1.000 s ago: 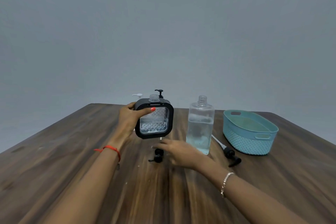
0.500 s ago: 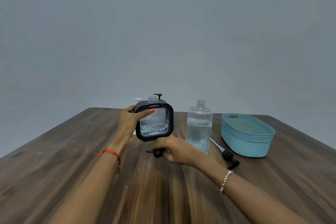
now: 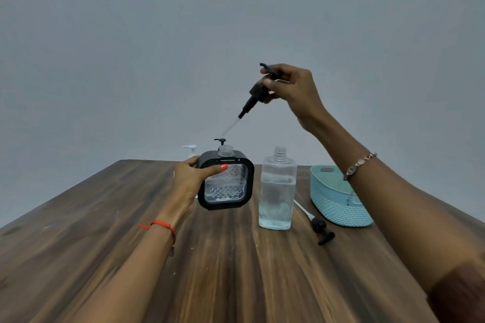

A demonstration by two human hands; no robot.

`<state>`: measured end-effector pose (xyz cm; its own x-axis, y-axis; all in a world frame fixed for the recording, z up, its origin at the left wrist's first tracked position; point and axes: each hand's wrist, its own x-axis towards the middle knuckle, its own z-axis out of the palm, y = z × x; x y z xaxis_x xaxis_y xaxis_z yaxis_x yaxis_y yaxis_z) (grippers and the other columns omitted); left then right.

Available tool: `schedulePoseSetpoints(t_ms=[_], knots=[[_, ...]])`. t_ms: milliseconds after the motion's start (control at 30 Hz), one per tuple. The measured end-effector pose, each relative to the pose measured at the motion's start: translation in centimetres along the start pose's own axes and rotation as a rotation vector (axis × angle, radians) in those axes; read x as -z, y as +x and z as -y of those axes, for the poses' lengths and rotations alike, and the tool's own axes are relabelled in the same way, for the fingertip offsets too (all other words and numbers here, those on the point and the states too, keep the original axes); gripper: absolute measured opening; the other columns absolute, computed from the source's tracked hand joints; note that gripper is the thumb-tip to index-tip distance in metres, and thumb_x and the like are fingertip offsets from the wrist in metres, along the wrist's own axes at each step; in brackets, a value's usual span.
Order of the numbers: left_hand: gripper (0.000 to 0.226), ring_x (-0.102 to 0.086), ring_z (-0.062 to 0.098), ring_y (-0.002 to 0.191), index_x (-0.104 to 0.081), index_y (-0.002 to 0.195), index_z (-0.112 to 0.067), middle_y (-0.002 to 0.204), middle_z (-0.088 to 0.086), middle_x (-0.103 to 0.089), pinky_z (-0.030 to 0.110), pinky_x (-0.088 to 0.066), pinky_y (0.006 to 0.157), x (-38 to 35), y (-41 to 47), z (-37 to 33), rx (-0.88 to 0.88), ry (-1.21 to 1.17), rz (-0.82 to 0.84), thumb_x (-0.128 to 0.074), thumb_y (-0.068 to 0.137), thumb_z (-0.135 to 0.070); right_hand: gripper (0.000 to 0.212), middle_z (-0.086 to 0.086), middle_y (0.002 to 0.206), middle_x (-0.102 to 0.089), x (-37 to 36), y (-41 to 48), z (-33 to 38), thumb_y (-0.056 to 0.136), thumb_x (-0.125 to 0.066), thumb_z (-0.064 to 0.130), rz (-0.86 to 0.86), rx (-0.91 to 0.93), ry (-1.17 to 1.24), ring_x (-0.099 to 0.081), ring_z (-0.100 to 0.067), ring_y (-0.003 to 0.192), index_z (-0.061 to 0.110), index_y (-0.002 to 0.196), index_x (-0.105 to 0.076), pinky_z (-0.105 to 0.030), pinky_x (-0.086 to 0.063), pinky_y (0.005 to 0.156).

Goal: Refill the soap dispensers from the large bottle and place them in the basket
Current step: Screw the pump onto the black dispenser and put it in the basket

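Dark wood-grain table [image 3: 105, 257] runs back to a plain grey wall. Towards the left of the table the left hand [image 3: 191, 181] grips the square black-framed dispenser [image 3: 225, 186], thumb across its clear front. It is upright with its bare threaded neck [image 3: 226, 151] open at the top; whether its base touches the wood I cannot tell. Just behind it show a white pump head [image 3: 190, 148] and a small black one [image 3: 220, 141]. Above and to the right, the right hand [image 3: 294, 89] pinches a black pump [image 3: 258, 92] by its head and collar. Its dip tube [image 3: 231, 127] slants down and to the left, the tip hanging above the neck and slightly to its right, apart from it. The neck thus lies below and left of the grip, and the tube's long axis is tilted, not plumb. Threading it in would likely need the right hand to stand the tube upright as it lowers. Further right stand the uncapped large bottle [image 3: 277, 191], a loose pump [image 3: 321, 229] lying flat, and the teal basket [image 3: 338, 211], holding no dispenser.
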<state>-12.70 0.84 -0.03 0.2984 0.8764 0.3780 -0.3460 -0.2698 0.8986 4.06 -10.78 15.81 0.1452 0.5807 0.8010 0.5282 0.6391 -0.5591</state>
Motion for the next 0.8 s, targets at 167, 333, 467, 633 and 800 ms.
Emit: schedulePoseSetpoints(t_ms=[167, 333, 467, 633, 800], knots=[[0.04, -0.07, 0.031, 0.085, -0.071, 0.097, -0.004, 0.095, 0.015, -0.073, 0.04, -0.056, 0.079, -0.6, -0.3, 0.2, -0.003, 0.024, 0.004, -0.083, 0.058, -0.005, 0.017, -0.012, 0.091, -0.061, 0.0, 1.1, -0.4, 0.084, -0.055, -0.006, 0.076, -0.061, -0.076, -0.06, -0.018, 0.072, -0.001, 0.099, -0.062, -0.026, -0.051, 0.055], [0.044, -0.069, 0.032, 0.087, -0.069, 0.1, -0.001, 0.096, 0.016, -0.072, 0.041, -0.056, 0.08, -0.8, -0.3, 0.2, 0.002, 0.027, 0.024, -0.083, 0.059, -0.004, 0.016, -0.021, 0.102, -0.064, -0.6, 0.6, -1.7, 0.085, -0.057, -0.004, 0.167, -0.095, -0.171, -0.059, -0.014, 0.067, -0.003, 0.1, -0.063, -0.023, -0.048, 0.055], [0.036, -0.071, 0.023, 0.077, -0.071, 0.092, -0.005, 0.085, 0.007, -0.075, 0.03, -0.057, 0.068, -1.3, -0.4, 0.3, -0.002, 0.019, 0.048, -0.083, 0.058, -0.002, 0.017, -0.016, 0.102, -0.067, -2.1, -0.8, -2.8, 0.082, -0.064, 0.0, 0.252, -0.128, -0.218, -0.057, -0.005, 0.057, -0.002, 0.099, -0.065, -0.024, -0.047, 0.056], [0.032, -0.071, 0.013, 0.068, -0.071, 0.086, -0.009, 0.074, -0.001, -0.076, 0.019, -0.054, 0.056, -2.2, -0.6, 0.1, -0.017, -0.013, 0.06, -0.083, 0.058, -0.001, 0.015, 0.003, 0.072, -0.066, -3.8, -3.0, -4.6, 0.076, -0.074, 0.012, 0.313, -0.155, -0.279, -0.061, -0.014, 0.068, 0.008, 0.089, -0.068, -0.022, -0.048, 0.055], [0.029, -0.071, 0.01, 0.065, -0.071, 0.083, -0.011, 0.071, -0.003, -0.075, 0.017, -0.053, 0.054, -2.8, -0.9, 0.1, -0.018, -0.041, 0.049, -0.082, 0.058, 0.0, 0.012, 0.01, 0.077, -0.073, -3.3, -3.9, -5.7, 0.077, -0.073, 0.018, 0.282, -0.253, -0.072, -0.068, -0.003, 0.075, 0.023, 0.087, -0.07, -0.018, -0.052, 0.066]])
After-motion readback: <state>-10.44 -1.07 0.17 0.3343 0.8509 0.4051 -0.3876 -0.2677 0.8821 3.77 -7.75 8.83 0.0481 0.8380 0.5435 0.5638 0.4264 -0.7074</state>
